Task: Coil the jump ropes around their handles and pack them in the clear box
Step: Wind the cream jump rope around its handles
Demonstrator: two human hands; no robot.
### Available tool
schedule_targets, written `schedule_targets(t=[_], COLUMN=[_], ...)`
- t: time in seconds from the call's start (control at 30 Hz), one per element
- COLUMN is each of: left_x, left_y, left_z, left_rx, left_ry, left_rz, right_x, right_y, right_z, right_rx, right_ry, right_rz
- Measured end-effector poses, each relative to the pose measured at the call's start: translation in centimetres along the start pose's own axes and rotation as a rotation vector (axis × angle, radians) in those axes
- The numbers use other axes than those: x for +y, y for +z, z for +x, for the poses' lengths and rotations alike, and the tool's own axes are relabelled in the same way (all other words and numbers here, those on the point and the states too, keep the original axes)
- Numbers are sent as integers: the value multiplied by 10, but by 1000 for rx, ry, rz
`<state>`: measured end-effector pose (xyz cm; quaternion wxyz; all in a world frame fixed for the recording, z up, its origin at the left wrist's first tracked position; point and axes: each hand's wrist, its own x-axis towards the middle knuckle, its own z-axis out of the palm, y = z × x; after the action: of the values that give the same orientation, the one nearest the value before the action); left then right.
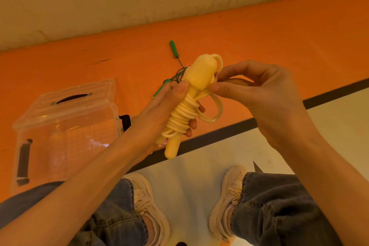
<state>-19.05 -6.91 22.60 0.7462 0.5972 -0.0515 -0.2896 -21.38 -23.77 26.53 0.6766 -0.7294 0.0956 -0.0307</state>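
Observation:
A yellow jump rope (199,74) is held up in front of me, its cord coiled many times round the two handles. My left hand (165,106) grips the handles round the coils. My right hand (253,88) pinches the loose end of the yellow cord beside the upper handle, and a free loop hangs below it. A green jump rope (173,48) lies uncoiled on the orange surface behind, partly hidden by the yellow one. The clear box (65,126) stands at the left with its lid on.
The orange surface (279,46) ends in a dark edge strip (219,136) near my knees. Below are a pale floor, my jeans and two light sneakers. A beige wall rises behind the surface.

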Motion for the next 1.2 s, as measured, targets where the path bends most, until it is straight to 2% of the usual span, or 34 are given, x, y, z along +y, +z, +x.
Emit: schedule_targets(t=[0.3, 0.5, 0.7, 1.0, 1.13, 1.2], left_x=[1, -6, -6, -6, -5, -5], left_y=[0, -2, -8, -13, -12, -12], left_z=[2, 3, 5, 8, 7, 5], left_rx=[21, 93, 65, -10, -19, 13], left_ry=[66, 105, 25, 23, 39, 28], left_rz=[69, 66, -40, -86, -33, -3], right_x=[1, 6, 9, 4, 2, 0], right_y=[3, 10, 6, 3, -1, -4], right_z=[0, 3, 6, 4, 4, 5], right_rx=[20, 42, 0, -39, -58, -74], right_ry=[19, 75, 179, 69, 103, 124], right_rz=[50, 107, 220, 96, 99, -17])
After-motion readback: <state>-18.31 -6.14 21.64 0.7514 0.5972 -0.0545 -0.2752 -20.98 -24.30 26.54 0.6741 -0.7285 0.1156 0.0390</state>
